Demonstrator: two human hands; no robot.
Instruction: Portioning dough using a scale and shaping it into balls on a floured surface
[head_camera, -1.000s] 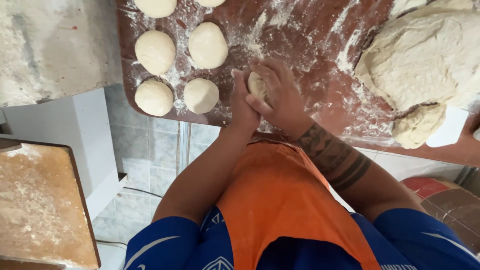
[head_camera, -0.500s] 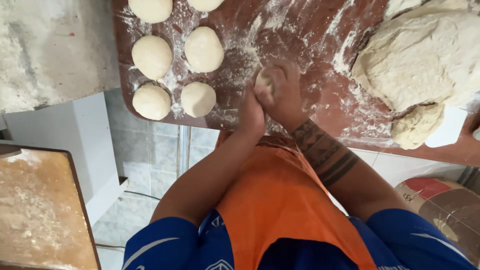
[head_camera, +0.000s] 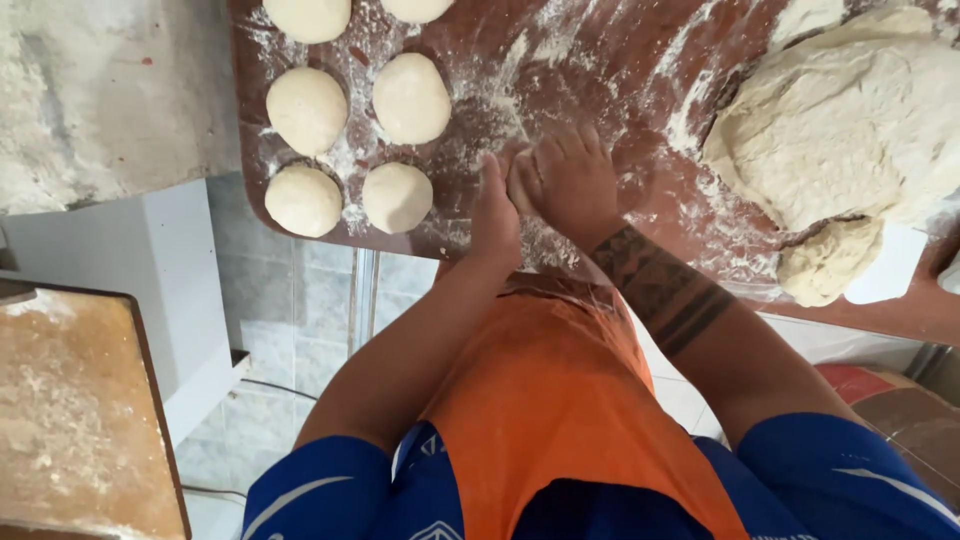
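Bare floured board (head_camera: 600, 70) is left ahead of the hands (head_camera: 545, 190). Passage is blocked left by dough balls (head_camera: 398, 196), right by the dough mass (head_camera: 850, 120).

Your one view comes from the head camera, looking steeply down your front. It sits close over the floured counter (head_camera: 640, 60), with floor tiles (head_camera: 290, 330) near left.

Worktop (head_camera: 640, 60): reddish-brown, smooth, dusted with matt white flour. Dough balls (head_camera: 411, 97): pale, smooth, matt skin. Large dough mass (head_camera: 850, 120): rougher, creased, floury. Apron (head_camera: 560, 400): orange cloth, matt. Side board (head_camera: 70, 400): brown wood, flour-smeared. Floor tiles (head_camera: 300, 330): glazed, slightly glossy.
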